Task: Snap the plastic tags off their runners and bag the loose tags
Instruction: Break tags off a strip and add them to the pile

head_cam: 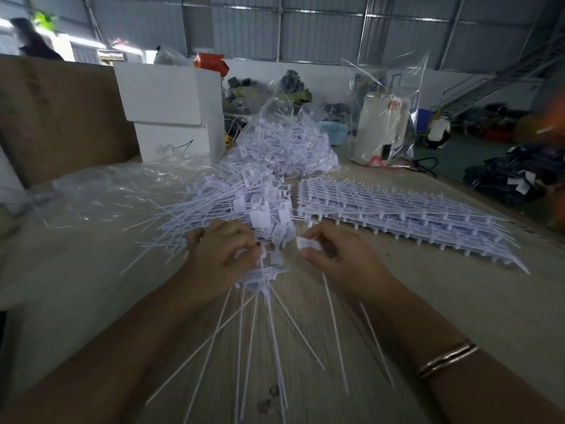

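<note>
My left hand [221, 255] grips a runner of white plastic tags [263, 270], whose long thin tails fan toward me over the table. My right hand [333, 252] pinches the flat head of a white tag [307, 243] just right of that runner. Behind both hands lies a heap of loose white tags [241, 203]. A stack of unbroken tag runners [397, 209] lies flat to the right. Farther back, a clear plastic bag [287, 148] holds a mound of tags.
Empty clear bags [107, 191] are spread at the left on the wooden table [458, 301]. White boxes [171, 108] and a brown cardboard sheet [55, 117] stand behind. An upright clear bag [385, 108] stands at the back right. The table's right edge drops to the floor.
</note>
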`<state>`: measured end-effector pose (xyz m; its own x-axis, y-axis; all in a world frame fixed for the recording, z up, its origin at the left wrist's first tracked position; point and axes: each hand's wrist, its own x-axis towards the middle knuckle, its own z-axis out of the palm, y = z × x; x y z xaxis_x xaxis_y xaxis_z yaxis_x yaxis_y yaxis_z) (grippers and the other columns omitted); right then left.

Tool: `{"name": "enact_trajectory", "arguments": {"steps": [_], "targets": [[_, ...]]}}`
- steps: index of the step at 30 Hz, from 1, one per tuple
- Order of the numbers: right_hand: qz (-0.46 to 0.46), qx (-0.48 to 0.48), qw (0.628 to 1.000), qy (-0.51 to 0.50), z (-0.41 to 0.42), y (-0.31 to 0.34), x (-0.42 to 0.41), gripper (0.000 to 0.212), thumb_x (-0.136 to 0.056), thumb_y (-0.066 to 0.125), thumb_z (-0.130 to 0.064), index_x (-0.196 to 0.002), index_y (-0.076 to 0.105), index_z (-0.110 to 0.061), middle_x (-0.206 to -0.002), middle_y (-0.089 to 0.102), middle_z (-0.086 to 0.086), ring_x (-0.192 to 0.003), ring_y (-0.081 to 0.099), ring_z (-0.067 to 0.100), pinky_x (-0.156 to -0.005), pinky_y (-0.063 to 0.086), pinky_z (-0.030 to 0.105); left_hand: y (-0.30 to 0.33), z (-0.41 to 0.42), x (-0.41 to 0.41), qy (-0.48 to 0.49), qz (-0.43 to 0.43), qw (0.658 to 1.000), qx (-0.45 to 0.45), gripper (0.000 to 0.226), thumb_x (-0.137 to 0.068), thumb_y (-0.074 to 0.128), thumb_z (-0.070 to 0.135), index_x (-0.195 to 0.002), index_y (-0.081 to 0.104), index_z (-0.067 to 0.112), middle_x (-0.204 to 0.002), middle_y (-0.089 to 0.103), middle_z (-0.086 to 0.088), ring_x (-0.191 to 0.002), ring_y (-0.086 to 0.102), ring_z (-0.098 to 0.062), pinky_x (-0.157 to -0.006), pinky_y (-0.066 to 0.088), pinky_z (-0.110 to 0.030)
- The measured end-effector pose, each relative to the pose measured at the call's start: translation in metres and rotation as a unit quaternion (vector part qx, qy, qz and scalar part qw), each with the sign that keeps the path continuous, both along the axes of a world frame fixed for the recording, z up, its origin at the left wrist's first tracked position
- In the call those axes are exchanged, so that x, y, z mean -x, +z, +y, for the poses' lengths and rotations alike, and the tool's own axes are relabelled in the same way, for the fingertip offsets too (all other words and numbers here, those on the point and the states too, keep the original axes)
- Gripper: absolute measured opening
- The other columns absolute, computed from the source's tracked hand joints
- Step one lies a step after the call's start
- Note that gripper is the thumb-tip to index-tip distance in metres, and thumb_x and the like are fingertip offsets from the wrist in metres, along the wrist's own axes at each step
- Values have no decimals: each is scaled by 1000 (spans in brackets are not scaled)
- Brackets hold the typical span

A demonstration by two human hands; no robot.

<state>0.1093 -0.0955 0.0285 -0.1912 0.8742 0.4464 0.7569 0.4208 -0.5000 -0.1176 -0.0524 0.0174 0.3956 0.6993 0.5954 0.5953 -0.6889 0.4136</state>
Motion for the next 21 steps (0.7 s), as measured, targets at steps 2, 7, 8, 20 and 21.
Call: {"name": "enact_trajectory", "arguments": {"steps": [2,7,8,20,21], "targets": [[-33,-16,999,10,0,0,13,19,-85,59,-45,-99,54,-33,-74,52,-24,-64,52,-4,-59,38,14,0,-1,-6,60,77,995,-17,55,-75,33,62,-85,66,20,-91,56,15,-97,51,-17,-91,32,-52],[-41,-54,996,49,-4,4,35,37,-84,64,-42,-112,51,-21,-90,62,-10,-77,58,7,-74,46,30,2,-6,-16,-1,-3,1000,10,57,-82,31,55,-88,71,14,-96,59,9,-101,53,-22,-91,35,-52],[-38,-55,996,58,-5,5,36,37,-85,63,-41,-113,50,-20,-92,62,-8,-79,60,8,-75,47,31,3,-6,-21,-30,-8,999,31,56,-82,36,55,-87,72,12,-95,62,7,-100,52,-21,-91,37,-47],[-99,-3,994,42,10,-2,13,21,-93,53,-35,-110,63,-26,-103,68,-6,-86,61,12,-74,48,29,-5,0,-8,-39,-8,999,23,50,-78,40,55,-87,68,15,-92,57,22,-104,47,-18,-90,35,-57],[-95,3,994,47,11,-3,12,21,-94,52,-34,-109,63,-25,-102,69,-6,-85,61,11,-74,48,29,-4,0,-9,-42,-9,999,16,48,-79,40,53,-87,68,15,-91,58,21,-103,47,-18,-90,35,-56]]}}
